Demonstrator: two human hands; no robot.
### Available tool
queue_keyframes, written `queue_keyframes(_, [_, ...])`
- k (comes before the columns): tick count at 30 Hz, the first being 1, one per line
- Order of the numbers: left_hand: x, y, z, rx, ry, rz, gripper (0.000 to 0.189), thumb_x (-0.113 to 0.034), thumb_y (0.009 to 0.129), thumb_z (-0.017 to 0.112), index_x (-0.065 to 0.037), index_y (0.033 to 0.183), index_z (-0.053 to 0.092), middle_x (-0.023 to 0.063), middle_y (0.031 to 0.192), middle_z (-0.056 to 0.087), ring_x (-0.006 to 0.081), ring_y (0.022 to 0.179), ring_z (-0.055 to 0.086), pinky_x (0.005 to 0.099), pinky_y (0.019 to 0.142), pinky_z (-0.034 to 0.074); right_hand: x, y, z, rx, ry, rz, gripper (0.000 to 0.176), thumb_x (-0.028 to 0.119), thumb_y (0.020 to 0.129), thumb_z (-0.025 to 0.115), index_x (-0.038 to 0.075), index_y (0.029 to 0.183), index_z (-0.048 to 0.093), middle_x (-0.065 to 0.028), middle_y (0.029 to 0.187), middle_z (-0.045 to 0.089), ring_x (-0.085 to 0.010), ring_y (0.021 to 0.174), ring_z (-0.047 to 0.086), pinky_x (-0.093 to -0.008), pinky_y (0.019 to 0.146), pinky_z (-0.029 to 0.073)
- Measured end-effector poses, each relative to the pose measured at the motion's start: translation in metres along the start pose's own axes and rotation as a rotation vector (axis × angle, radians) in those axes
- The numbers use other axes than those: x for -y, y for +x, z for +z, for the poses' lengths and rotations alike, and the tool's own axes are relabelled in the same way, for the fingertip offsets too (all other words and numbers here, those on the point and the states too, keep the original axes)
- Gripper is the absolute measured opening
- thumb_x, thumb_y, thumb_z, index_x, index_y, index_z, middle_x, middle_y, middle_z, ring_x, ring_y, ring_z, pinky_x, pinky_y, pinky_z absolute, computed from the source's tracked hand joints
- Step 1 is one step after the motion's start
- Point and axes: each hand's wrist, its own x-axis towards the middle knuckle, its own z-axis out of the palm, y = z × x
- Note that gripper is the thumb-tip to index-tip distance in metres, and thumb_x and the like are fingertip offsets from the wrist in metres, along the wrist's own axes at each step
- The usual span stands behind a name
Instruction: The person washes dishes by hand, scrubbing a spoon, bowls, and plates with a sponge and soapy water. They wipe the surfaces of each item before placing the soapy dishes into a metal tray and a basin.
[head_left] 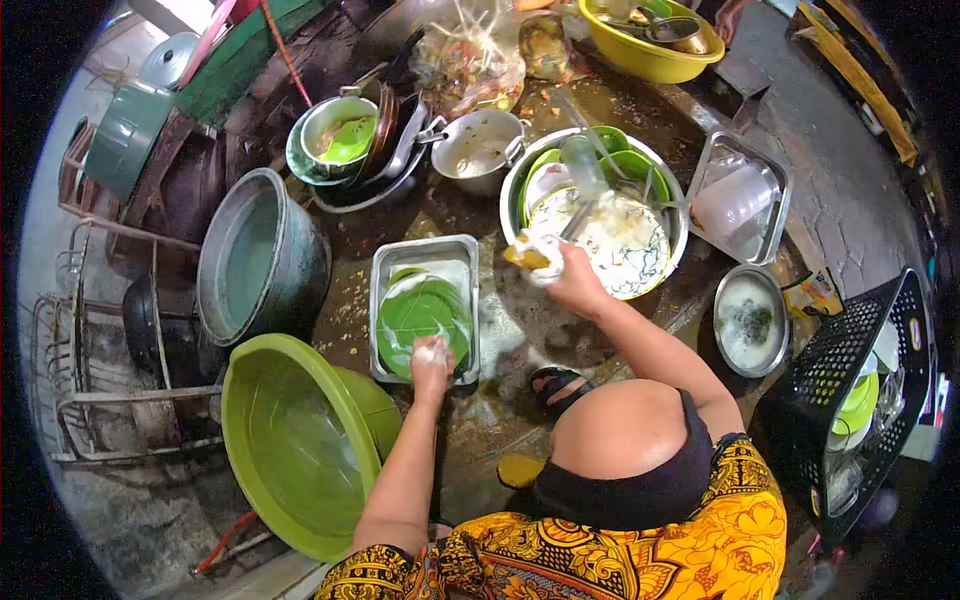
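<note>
My left hand (432,368), with suds on it, is closed at the near edge of a green plate (420,315). That plate lies soapy on other green dishware inside a rectangular metal tray (474,300). Closed around a foamy yellow sponge (524,256), my right hand (578,284) is over the near left rim of a big round basin (678,245). Inside the basin are a white patterned plate (625,245), green dishes (640,170) and a clear cup (584,165). My right fingers are partly hidden behind foam.
To the left stand a water-filled metal pot (250,260) and a green tub (290,440). Stacked pans (385,140) and a pot (478,150) sit farther back. A soapy bowl (750,320), metal tray (780,220) and black crate (835,350) are on my right.
</note>
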Motion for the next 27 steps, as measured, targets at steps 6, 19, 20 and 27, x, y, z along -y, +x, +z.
queue_keyframes(6, [-0.105,0.015,0.087,0.225,-0.151,0.585,0.063,-0.015,0.076,0.064,-0.001,0.128,0.03,0.02,0.126,0.038,0.0255,0.115,0.039,0.0339,0.097,0.031,0.081,0.015,-0.035,-0.009,0.634,0.175,0.035,0.013,0.07,0.069,0.004,0.102,0.058,-0.0026,0.09,0.062,-0.0089,0.079,0.055,-0.0242,0.072,0.044])
queue_keyframes(19, [-0.219,-0.016,0.13,0.262,0.354,0.984,0.019,-0.013,0.078,0.058,0.002,0.09,0.056,0.0178,0.08,0.058,0.0328,0.075,0.056,0.0363,0.066,0.044,0.09,0.022,-0.123,-0.294,1.336,0.255,0.04,0.033,0.082,0.057,0.007,0.112,0.048,-0.0063,0.103,0.056,-0.0178,0.09,0.057,-0.0349,0.077,0.047])
queue_keyframes(20, [-0.218,-0.016,0.126,0.264,0.357,0.985,0.019,-0.013,0.078,0.058,0.002,0.09,0.056,0.0178,0.08,0.058,0.0328,0.075,0.056,0.0363,0.066,0.044,0.074,0.028,-0.126,-0.296,1.339,0.253,0.04,0.033,0.082,0.057,0.007,0.112,0.048,-0.0063,0.103,0.056,-0.0178,0.09,0.057,-0.0349,0.077,0.047])
queue_keyframes(27, [-0.173,-0.023,0.094,0.492,0.587,0.726,0.026,-0.025,0.083,0.052,-0.002,0.095,0.056,0.0197,0.089,0.058,0.032,0.08,0.057,0.0361,0.068,0.043,-0.002,-0.008,-0.1,-0.427,0.007,0.063,0.038,0.005,0.067,0.063,-0.002,0.103,0.054,-0.0126,0.103,0.058,-0.0195,0.097,0.055,-0.0326,0.084,0.043])
